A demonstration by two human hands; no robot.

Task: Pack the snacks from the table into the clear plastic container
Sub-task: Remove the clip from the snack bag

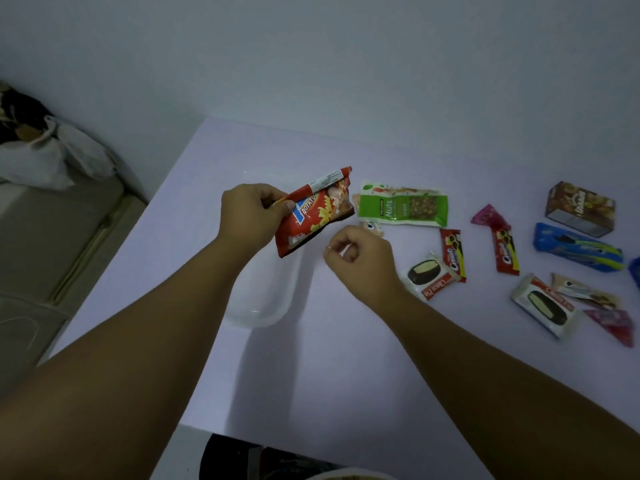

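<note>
Gripping the red potato snack bag (313, 214) above the clear plastic container (266, 292) was the left hand (251, 213) | right hand (360, 259) curled, apparently empty | green nuts pack (403, 206) beside, on table (346, 375)

Your two forearms run bare from the bottom edge to the wrists, no sleeves showing. Your left hand (254, 216) wears nothing. On your right hand (360, 261), a thin pale ring glints on one finger.
</note>
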